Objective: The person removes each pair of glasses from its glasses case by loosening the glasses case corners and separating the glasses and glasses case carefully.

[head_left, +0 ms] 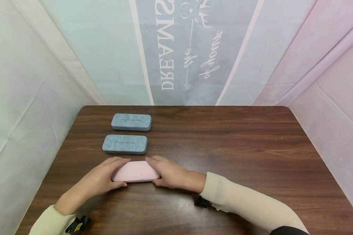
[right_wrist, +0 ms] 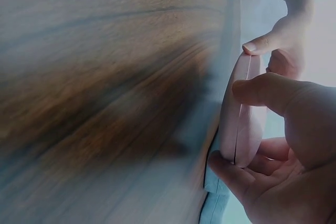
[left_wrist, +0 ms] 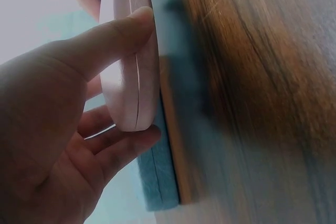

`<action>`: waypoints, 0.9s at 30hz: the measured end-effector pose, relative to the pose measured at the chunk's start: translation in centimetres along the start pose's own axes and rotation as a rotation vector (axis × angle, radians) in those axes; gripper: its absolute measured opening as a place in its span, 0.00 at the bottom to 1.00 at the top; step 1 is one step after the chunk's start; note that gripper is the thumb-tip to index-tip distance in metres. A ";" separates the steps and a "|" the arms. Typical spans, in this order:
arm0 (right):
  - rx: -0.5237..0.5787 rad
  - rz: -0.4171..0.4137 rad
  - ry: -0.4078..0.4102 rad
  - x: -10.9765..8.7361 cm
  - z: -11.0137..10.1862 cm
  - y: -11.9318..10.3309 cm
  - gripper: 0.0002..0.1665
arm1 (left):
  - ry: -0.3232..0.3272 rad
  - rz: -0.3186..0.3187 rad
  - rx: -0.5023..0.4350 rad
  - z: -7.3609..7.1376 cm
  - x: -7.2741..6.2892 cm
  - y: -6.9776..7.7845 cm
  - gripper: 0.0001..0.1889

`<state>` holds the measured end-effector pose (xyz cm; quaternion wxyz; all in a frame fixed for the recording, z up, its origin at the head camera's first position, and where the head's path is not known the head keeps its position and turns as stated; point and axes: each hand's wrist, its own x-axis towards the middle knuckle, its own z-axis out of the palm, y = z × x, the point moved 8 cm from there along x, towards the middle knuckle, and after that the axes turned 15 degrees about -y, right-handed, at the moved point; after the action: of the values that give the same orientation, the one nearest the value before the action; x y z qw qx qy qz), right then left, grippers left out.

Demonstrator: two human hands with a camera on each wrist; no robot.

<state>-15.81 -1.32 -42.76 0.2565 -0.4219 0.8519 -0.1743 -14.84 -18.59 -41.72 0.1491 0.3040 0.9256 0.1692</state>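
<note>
Both hands hold a closed pink glasses case (head_left: 136, 171) near the front middle of the table, one at each end. My left hand (head_left: 103, 176) grips its left end, thumb on the near side and fingers around the far side. At the opposite end, my right hand (head_left: 173, 172) holds it in a similar way. A seam runs along the side of the pink case (left_wrist: 128, 77) in the left wrist view, where the thumb presses near it. The right wrist view shows the pink case (right_wrist: 242, 124) between thumb and fingers, apparently slightly above the tabletop.
Beyond the pink case lie two blue glasses cases, a nearer one (head_left: 125, 144) and a farther one (head_left: 131, 122), roughly parallel. Both are closed, with small lettering on top. The brown wooden table (head_left: 238, 147) meets a printed cloth backdrop (head_left: 194, 49) at its far edge.
</note>
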 end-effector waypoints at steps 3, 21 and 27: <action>0.005 -0.012 0.014 -0.4 -0.2 0.2 0.45 | -0.006 0.006 0.001 0.0 0.3 0.4 0.37; 0.038 -0.024 0.054 -3.3 -0.6 2.7 0.44 | -0.023 0.018 0.036 1.3 3.5 2.7 0.39; 0.052 -0.015 0.053 -4.4 -0.9 3.6 0.44 | -0.010 0.029 0.045 1.3 4.5 3.7 0.39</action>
<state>-16.32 4.43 -42.62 0.2436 -0.4167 0.8503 -0.2096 -15.92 -12.78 -42.20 0.1444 0.3215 0.9239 0.1491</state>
